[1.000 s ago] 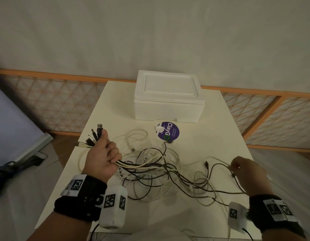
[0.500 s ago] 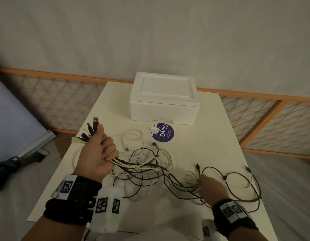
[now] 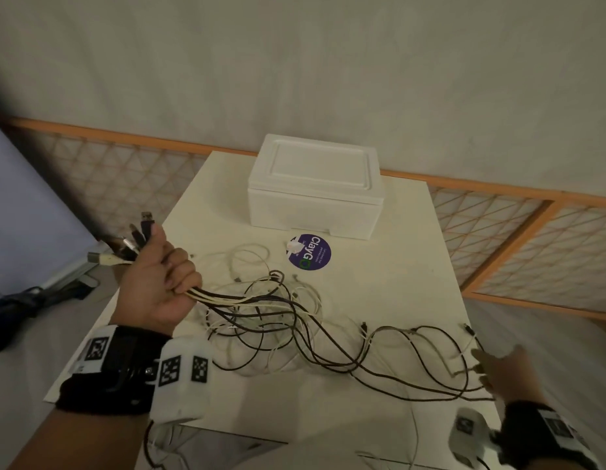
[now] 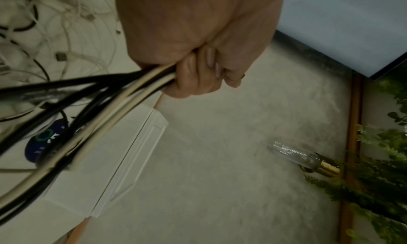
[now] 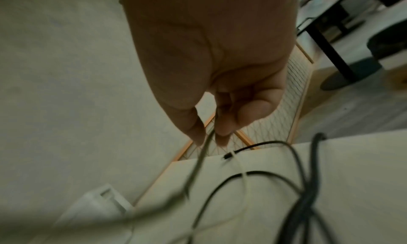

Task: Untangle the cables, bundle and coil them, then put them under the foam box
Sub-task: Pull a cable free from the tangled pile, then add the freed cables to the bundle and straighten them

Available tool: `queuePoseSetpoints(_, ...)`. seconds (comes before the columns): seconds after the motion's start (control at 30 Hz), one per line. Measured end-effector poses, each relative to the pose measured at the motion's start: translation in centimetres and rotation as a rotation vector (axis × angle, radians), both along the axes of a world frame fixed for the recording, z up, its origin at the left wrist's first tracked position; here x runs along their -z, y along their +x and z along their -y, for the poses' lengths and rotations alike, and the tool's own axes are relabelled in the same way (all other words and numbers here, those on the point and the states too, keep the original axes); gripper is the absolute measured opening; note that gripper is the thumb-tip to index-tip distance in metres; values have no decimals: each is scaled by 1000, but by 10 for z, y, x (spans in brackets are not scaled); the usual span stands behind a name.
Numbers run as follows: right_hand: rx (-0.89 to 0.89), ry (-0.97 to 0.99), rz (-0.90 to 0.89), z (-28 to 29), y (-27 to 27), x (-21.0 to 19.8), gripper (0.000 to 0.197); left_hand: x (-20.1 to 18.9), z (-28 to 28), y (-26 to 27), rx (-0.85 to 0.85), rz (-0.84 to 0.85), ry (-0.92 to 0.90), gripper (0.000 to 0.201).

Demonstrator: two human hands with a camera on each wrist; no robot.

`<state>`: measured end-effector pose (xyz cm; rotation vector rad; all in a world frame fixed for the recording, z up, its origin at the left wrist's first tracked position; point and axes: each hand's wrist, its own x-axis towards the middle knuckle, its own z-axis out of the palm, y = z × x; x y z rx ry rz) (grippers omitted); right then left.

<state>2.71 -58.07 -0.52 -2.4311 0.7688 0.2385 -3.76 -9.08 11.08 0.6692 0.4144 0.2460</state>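
A tangle of black and white cables lies across the middle of the white table. My left hand is raised at the table's left and grips a bundle of them, with USB plugs sticking out above the fist. In the left wrist view the fingers are curled round the black and white cables. My right hand, blurred, is near the table's right front edge and pinches one thin cable between thumb and fingertips. The closed white foam box stands at the back.
A round purple sticker lies just in front of the box. An orange lattice fence runs behind and to the right of the table. A dark object lies on the floor at the left. Loose cable loops stretch towards the right edge.
My right hand has swung from the tangle's middle out to the right front edge, drawing cable loops with it. The left hand keeps its hold on the bundle.
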Motion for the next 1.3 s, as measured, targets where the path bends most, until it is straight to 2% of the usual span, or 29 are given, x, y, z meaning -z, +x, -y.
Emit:
queuePoseSetpoints(0.07, -73, 11, -83, -15, 4, -9, 39, 0, 8, 1, -3, -9, -11, 53)
queuePoseSetpoints(0.13, -262, -142, -199, -36, 7, -24, 43, -2, 16, 0, -3, -18, -19, 48)
queuePoseSetpoints(0.17, -365, -245, -194, -50, 9, -35, 46, -4, 20, 0, 2, -24, -18, 47)
queuePoseSetpoints(0.2, -439, -280, -112, -66, 10, -47, 50, -5, 25, 0, 10, -29, -15, 46)
queuePoseSetpoints(0.23, -495, -230, 27, -85, 10, -61, 55, -7, 31, 0, 20, -32, -15, 46)
queuePoseSetpoints(0.3, -661, 68, 300, -132, 0, -91, 72, -9, 46, 2, 49, -32, -22, 46)
queuePoseSetpoints(0.33, -812, 235, 389, -157, -7, -107, 84, -10, 54, 3, 76, -24, -24, 47)
queuePoseSetpoints(0.37, -992, 321, 424, -180, -14, -113, 92, -11, 61, 4, 106, -13, -18, 47)
queuePoseSetpoints(0.4, -1167, 315, 414, -200, -18, -111, 97, -14, 68, 5, 138, 2, -5, 45)
queuePoseSetpoints(0.43, -1301, 237, 386, -216, -20, -106, 94, -17, 73, 5, 166, 21, 13, 44)
queuePoseSetpoints(0.47, -1375, 131, 354, -227, -18, -97, 79, -21, 74, 5, 185, 37, 34, 43)
queuePoseSetpoints(0.53, -1389, -28, 300, -229, -9, -80, 39, -31, 65, 0, 183, 61, 84, 43)
queuePoseSetpoints(0.6, -1293, -37, 208, -209, 2, -62, 16, -35, 42, -9, 132, 76, 107, 44)
queuePoseSetpoints(0.77, -1086, -203, 24, -123, 12, -15, 3, -13, -21, -37, -49, -35, 12, 43)
queuePoseSetpoints(0.87, -1031, -259, -61, -92, 17, -6, 22, 11, -20, -44, -85, -148, -62, 49)
queuePoseSetpoints(0.93, -1034, -234, -208, -87, 22, -17, 31, 22, -5, -43, -70, -177, -83, 52)
queuePoseSetpoints(0.97, -1051, -209, -291, -90, 23, -25, 52, 26, 2, -41, -53, -178, -90, 51)
queuePoseSetpoints(1.0, -1092, -204, -358, -95, 25, -34, 84, 27, 9, -38, -27, -171, -97, 49)
queuePoseSetpoints(1.03, -1142, -198, -347, -105, 25, -45, 111, 27, 14, -34, 7, -159, -100, 46)
queuePoseSetpoints(1.07, -1181, -175, -266, -119, 25, -56, 125, 25, 20, -29, 48, -143, -94, 42)
queuePoseSetpoints(1.13, -1247, 5, 26, -160, 15, -83, 127, 18, 33, -18, 135, -114, -57, 38)
queuePoseSetpoints(1.2, -1364, 224, 238, -208, 0, -101, 113, 10, 50, -6, 212, -90, -8, 40)
queuePoseSetpoints(1.3, -1560, 336, 112, -263, -21, -105, 82, 0, 69, 2, 262, -26, 29, 41)
